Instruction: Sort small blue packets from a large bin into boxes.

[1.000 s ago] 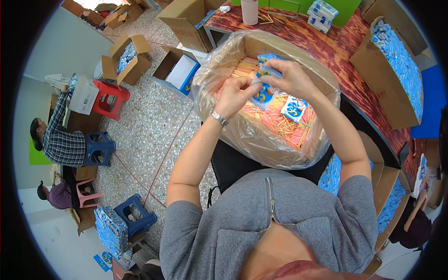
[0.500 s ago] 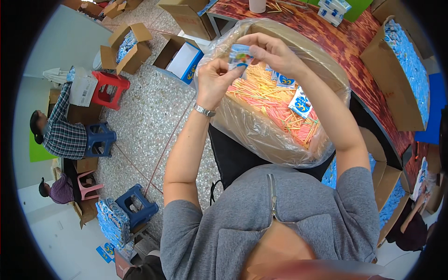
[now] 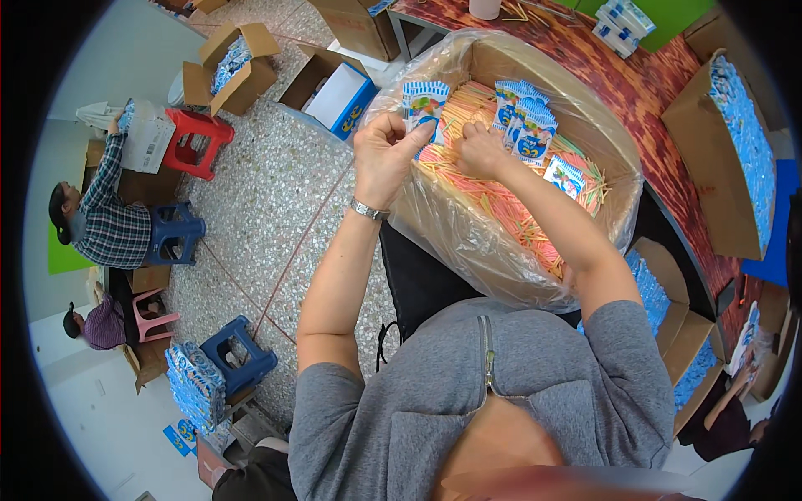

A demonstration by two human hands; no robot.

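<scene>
My left hand (image 3: 386,159) pinches the lower edge of a small blue-and-white packet (image 3: 426,100) with a colourful picture on it, held upright over the left side of a carton (image 3: 576,92) lined with clear plastic. Thin pink, yellow and orange sticks (image 3: 522,213) fill the carton. My right hand (image 3: 483,152) is down at the sticks with its fingers curled together; what they grip, if anything, is hidden. Just beyond that hand several similar packets (image 3: 533,138) lie overlapping on the sticks. Another packet (image 3: 565,175) lies nearer my right forearm.
A red-patterned table (image 3: 576,63) runs behind the carton, with a stack of small boxes (image 3: 622,25) on it. At the right stands a tall carton of blue packets (image 3: 743,150). Stools, including a red one (image 3: 196,142), and a seated person (image 3: 109,217) are at the left.
My right hand has let go of the packet and moved down to the sticks. The left hand keeps the packet, now upright. The view has shifted slightly.
</scene>
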